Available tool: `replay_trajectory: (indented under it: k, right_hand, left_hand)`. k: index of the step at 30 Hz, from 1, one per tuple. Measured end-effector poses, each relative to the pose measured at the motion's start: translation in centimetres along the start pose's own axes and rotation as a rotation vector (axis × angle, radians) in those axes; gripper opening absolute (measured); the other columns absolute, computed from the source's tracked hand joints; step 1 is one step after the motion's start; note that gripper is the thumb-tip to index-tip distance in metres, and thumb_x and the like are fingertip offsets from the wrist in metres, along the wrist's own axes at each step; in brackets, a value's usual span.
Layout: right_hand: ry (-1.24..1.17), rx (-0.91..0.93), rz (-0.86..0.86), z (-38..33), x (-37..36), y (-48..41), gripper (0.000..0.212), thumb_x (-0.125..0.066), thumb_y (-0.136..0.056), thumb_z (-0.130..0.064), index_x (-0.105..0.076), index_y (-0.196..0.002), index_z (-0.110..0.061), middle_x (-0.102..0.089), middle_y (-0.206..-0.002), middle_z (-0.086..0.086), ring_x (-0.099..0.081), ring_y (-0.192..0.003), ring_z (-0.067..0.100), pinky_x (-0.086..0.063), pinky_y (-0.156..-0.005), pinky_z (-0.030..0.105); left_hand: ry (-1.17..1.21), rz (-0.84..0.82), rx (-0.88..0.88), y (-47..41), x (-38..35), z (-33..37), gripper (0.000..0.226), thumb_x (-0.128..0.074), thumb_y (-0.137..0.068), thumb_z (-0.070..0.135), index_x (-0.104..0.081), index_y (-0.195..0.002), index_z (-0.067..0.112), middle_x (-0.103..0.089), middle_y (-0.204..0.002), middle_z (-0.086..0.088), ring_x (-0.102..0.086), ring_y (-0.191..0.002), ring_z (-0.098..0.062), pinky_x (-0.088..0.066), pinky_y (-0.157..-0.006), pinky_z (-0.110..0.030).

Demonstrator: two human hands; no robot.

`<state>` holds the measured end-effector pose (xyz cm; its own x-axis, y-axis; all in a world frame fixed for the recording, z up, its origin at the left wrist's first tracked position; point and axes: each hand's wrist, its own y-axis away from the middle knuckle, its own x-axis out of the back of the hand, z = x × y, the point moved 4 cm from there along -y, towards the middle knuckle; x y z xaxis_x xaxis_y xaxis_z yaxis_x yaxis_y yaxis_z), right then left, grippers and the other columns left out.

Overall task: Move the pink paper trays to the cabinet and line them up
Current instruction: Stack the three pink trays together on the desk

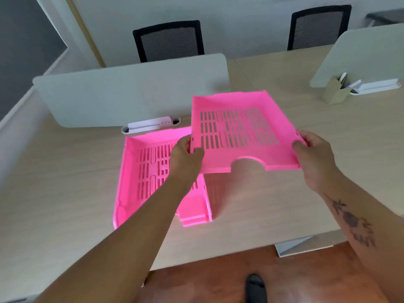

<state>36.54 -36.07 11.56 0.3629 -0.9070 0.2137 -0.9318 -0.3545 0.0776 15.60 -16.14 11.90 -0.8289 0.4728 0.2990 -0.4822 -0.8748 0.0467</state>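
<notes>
Left hand [185, 158] and right hand [314, 156] gripping pink tray [242, 132] by side edges, fingers clamped, above desk [284, 204]; stack of trays [153, 171] (possibly three) sitting below.

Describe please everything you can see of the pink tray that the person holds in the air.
The held pink tray looks like glossy plastic: a shallow rectangle with low walls, rows of slots in its floor and a half-round cutout in the near edge. It is lifted above the desk, tilted toward the camera. The left hand grips its left side, the right hand its right near corner. Nothing else touches it.
</notes>
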Motion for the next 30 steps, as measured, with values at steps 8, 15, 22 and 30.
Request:
replay_trajectory:
  k: [8, 15, 22, 30]
  right_hand:
    - [-0.053, 0.065, -0.196, -2.7, -12.8, 7.5, 0.041, -0.044, -0.095, 0.003, -0.064, -0.126, -0.014, -0.067, -0.098, 0.000, -0.064, -0.077, 0.011, -0.053, -0.057, 0.023]
    - [-0.020, 0.037, -0.254, -0.1, -17.4, 10.0, 0.041, -0.042, -0.097, 0.003, -0.063, -0.129, -0.013, -0.068, -0.096, -0.003, -0.066, -0.077, 0.009, -0.056, -0.059, 0.024]
    - [0.037, 0.054, -0.234, 3.3, -18.7, 11.2, 0.043, -0.044, -0.096, 0.001, -0.058, -0.134, -0.012, -0.070, -0.108, 0.004, -0.070, -0.097, 0.025, -0.061, -0.085, 0.046]
    - [0.236, 0.098, -0.345, 5.7, -18.9, 12.9, 0.056, -0.042, -0.099, 0.000, -0.036, -0.153, -0.017, -0.057, -0.142, 0.005, -0.065, -0.109, 0.023, -0.056, -0.094, 0.043]
  left_hand:
    - [-0.079, 0.140, 0.035, 1.1, 15.3, -2.7, 0.036, -0.045, -0.093, -0.001, -0.066, -0.096, 0.028, -0.069, -0.082, 0.001, -0.064, -0.069, -0.022, -0.061, -0.061, -0.033]
    - [-0.120, 0.202, 0.090, 2.0, 18.3, -7.9, 0.047, -0.040, -0.089, -0.008, -0.059, -0.084, 0.035, -0.065, -0.082, 0.000, -0.060, -0.077, -0.025, -0.059, -0.077, -0.051]
    - [-0.185, 0.196, 0.117, 2.1, 18.0, -11.6, 0.045, -0.038, -0.090, -0.008, -0.061, -0.124, 0.010, -0.060, -0.083, 0.003, -0.055, -0.068, -0.014, -0.046, -0.053, -0.026]
    - [-0.234, 0.177, 0.154, 3.6, 18.2, -13.4, 0.054, -0.038, -0.090, -0.007, -0.052, -0.138, 0.012, -0.064, -0.097, 0.002, -0.059, -0.079, -0.008, -0.048, -0.056, -0.022]
